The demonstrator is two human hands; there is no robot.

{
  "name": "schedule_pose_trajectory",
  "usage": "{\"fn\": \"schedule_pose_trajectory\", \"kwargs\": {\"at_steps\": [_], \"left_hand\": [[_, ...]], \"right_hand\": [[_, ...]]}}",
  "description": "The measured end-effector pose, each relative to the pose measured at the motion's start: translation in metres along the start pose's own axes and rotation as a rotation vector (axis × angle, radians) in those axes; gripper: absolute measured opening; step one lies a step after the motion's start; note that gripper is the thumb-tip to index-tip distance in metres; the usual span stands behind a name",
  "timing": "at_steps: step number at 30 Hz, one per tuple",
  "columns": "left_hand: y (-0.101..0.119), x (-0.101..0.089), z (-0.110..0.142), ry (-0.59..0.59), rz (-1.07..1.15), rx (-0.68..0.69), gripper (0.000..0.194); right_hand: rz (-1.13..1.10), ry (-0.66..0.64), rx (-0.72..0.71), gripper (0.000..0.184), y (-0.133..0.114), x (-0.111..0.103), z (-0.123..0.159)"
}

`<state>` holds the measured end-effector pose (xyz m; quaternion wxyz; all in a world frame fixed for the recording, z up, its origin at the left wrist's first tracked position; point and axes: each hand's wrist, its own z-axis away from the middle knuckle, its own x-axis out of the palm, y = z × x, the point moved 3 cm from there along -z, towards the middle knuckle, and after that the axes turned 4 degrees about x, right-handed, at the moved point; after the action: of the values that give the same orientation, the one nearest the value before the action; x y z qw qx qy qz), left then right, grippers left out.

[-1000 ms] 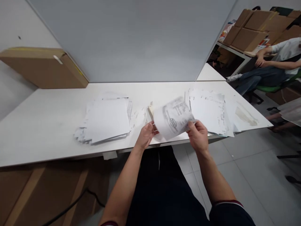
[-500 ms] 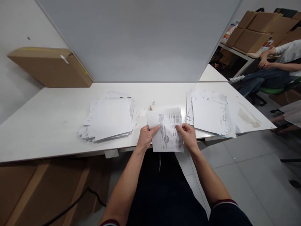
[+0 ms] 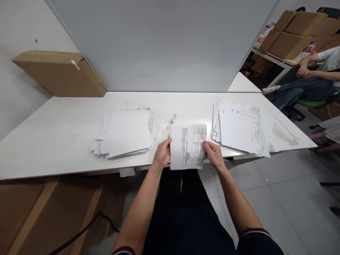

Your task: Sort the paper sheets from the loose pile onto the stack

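A printed sheet of paper (image 3: 188,147) with rows of text and a round stamp-like mark is held over the front edge of the table. A second paper edge shows slightly behind its top, so it may be more than one sheet. My left hand (image 3: 162,153) grips its left edge, thumb at the margin and fingers curled, partly hidden. On the opposite side, my right hand (image 3: 214,154) pinches the right edge between thumb and fingers. A loose stack of papers (image 3: 129,132) lies to the left, its top sheet blank. To the right is another uneven stack of papers (image 3: 237,129).
The white table (image 3: 63,141) backs onto a grey panel (image 3: 164,46). A cardboard box (image 3: 61,76) stands at the back left. Small scraps (image 3: 174,118) lie behind the sheet. At right, a person (image 3: 308,79) sits near stacked boxes (image 3: 290,44). A black cable (image 3: 85,230) hangs below left.
My left thumb has slid from the face of the sheet out to its left edge. My right thumb has also shifted outward to the right edge. The view has moved slightly.
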<state>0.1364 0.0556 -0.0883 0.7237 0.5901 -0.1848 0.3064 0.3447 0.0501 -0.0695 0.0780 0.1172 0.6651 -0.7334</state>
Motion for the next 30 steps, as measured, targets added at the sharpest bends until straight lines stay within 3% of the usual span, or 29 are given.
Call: {"fn": "schedule_pose_trajectory", "kwargs": {"at_steps": [8,10,15,17,19,22,30], "left_hand": [[0.002,0.002,-0.001,0.086,0.032,-0.005,0.015],[0.003,-0.001,-0.001,0.113,0.047,0.036,0.016],[0.013,-0.012,0.001,0.156,0.057,0.166,0.027],[0.019,-0.015,0.003,0.141,0.045,0.196,0.030],[0.025,-0.013,0.005,0.088,0.021,0.199,0.029],[0.028,-0.009,0.007,0.019,-0.014,0.178,0.027],[0.012,-0.001,0.004,0.012,-0.209,0.365,0.027]], "right_hand": [[0.008,0.050,0.008,0.038,0.007,-0.001,-0.005],[0.019,0.178,-0.025,0.036,0.005,-0.014,-0.009],[0.136,0.682,-0.188,0.032,-0.011,-0.073,-0.007],[0.196,0.754,-0.213,0.032,-0.020,-0.091,-0.004],[0.249,0.722,-0.227,0.032,-0.029,-0.097,0.000],[0.298,0.609,-0.263,0.032,-0.044,-0.087,0.006],[0.073,0.070,-0.275,0.033,-0.059,-0.006,0.015]]}}
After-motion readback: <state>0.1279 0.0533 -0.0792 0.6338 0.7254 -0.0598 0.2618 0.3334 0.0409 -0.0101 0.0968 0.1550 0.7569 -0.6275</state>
